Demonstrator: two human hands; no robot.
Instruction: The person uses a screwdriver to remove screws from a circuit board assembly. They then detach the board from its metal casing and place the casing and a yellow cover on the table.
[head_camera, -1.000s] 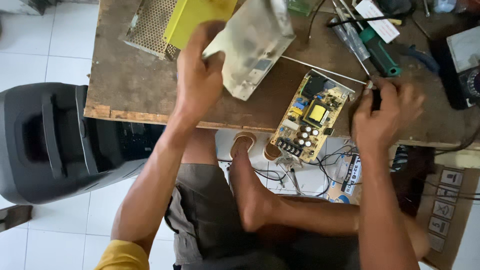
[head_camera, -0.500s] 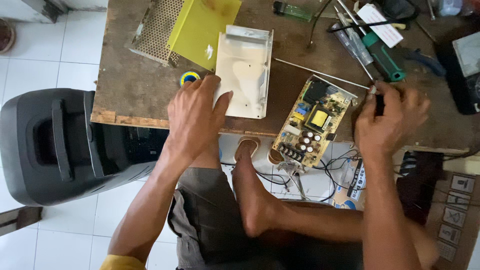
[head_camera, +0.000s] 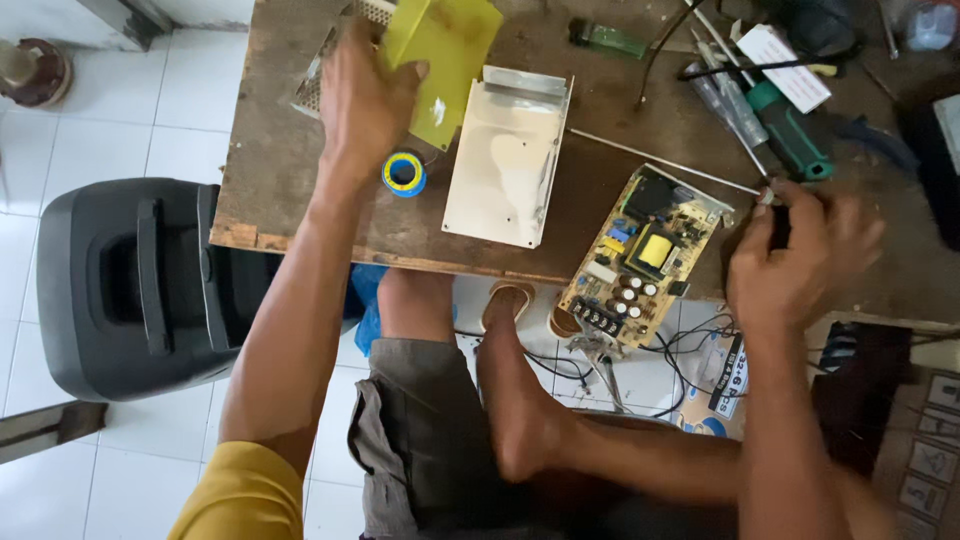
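Yellow sheet (head_camera: 445, 60), a stiff plastic-looking panel, lies at the far edge of a worn wooden workbench (head_camera: 290, 170), tilted so its long axis runs from near-left to far-right, partly covering a perforated metal cover (head_camera: 318, 85). The person's left hand (head_camera: 365, 105) rests on the sheet's left edge, fingers curled over it and the thumb on top; whether it truly grips or only presses cannot be told. Just beside this hand, toward the person, sits a small blue and yellow roll of tape (head_camera: 404, 173), and to its right lies a pale metal casing (head_camera: 510, 158), open side up. A green circuit board (head_camera: 645, 255) overhangs the bench's near edge, well apart from the sheet. The right hand (head_camera: 800, 260) is closed around a thin dark tool, blurred, near the board's far corner. Green-handled screwdrivers (head_camera: 785, 125) lie beyond it. The left hand is far nearer the sheet.
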